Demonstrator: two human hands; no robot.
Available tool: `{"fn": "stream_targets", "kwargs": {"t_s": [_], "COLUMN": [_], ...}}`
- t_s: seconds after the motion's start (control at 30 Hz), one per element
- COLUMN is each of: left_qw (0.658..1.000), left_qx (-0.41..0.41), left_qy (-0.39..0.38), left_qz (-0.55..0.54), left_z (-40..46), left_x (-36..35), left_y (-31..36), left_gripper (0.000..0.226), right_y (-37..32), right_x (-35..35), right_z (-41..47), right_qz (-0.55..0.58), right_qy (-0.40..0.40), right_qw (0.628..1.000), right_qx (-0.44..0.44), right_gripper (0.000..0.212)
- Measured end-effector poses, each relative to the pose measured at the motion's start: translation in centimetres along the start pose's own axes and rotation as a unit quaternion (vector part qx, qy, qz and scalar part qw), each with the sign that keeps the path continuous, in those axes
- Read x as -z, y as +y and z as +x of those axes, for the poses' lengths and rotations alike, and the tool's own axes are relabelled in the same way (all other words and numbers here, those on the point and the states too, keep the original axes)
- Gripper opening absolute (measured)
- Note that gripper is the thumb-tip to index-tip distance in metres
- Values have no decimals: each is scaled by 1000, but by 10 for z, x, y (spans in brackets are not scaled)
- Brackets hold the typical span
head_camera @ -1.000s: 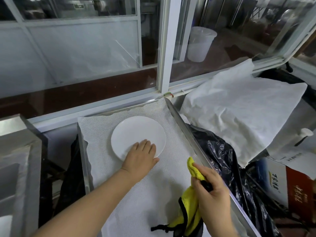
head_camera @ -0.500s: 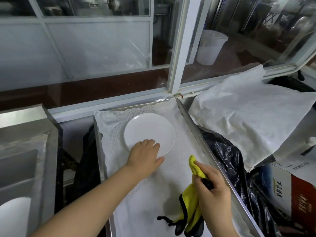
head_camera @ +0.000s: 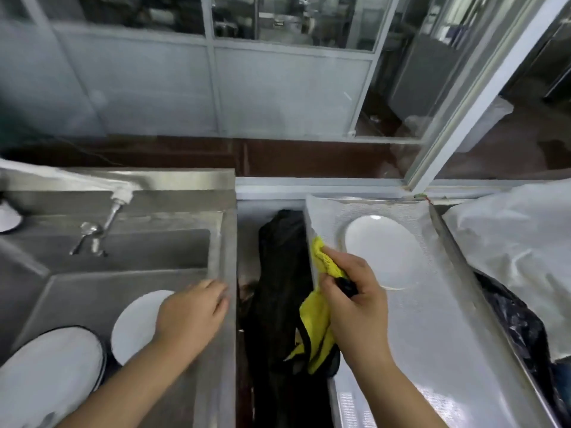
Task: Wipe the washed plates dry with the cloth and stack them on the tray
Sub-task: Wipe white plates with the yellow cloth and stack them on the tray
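Steel fittings fill the head view: a sink [head_camera: 129,273] at left, a cloth-lined tray [head_camera: 432,319] at right, a dark gap between them, glazed partitions behind. One white plate [head_camera: 383,251] lies flat at the tray's far end, near its left edge. The next washed plate [head_camera: 136,325] lies in the sink basin near its right wall, with another white dish [head_camera: 46,375] at the basin's near-left corner. The left hand [head_camera: 188,319] hovers over the basin just inside the right wall, fingers loosely extended and holding nothing; it partly covers the washed plate's right side and is plainly the nearer hand, so the pickup appears to fall to it. The right hand [head_camera: 355,304] grips the yellow cloth [head_camera: 318,310], bunched, above the tray's left edge, well apart from the sink. The plate is round, so no long axis governs the grasp.
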State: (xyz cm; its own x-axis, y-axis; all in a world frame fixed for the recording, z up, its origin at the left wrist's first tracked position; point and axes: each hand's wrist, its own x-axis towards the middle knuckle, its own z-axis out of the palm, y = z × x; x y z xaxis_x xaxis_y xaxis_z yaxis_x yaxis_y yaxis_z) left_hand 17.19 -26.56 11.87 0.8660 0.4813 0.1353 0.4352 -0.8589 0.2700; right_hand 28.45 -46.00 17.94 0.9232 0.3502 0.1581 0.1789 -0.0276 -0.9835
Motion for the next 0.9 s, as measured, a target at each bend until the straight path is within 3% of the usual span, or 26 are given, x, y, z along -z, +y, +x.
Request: {"fn": "stream_targets", "kwargs": {"t_s": [0.07, 0.23, 0.43, 0.73, 0.9], "left_qw": [997, 974, 947, 902, 885], "left_qx": [68, 189, 247, 334, 391], "left_qy": [-34, -119, -199, -213, -186], "left_qz": [-4, 26, -53, -171, -172], "left_z": [-14, -55, -71, -46, -42], "left_x": [2, -13, -58, -151, -180], "left_y": [-51, -174, -280, -342, -352], "left_gripper": [10, 36, 20, 18, 34], "right_y": [-1, 15, 67, 152, 175], "right_x": [-45, -152, -246, -306, -313], "right_z": [-9, -38, -71, -100, -102], "right_qz": [-4, -50, -69, -139, -160], "right_qy": [-29, -82, -102, -99, -98], "right_qw": [1000, 995, 990, 974, 969], "right_qx": [0, -4, -67, -148, -159], "right_gripper": [42, 44, 45, 45, 44]}}
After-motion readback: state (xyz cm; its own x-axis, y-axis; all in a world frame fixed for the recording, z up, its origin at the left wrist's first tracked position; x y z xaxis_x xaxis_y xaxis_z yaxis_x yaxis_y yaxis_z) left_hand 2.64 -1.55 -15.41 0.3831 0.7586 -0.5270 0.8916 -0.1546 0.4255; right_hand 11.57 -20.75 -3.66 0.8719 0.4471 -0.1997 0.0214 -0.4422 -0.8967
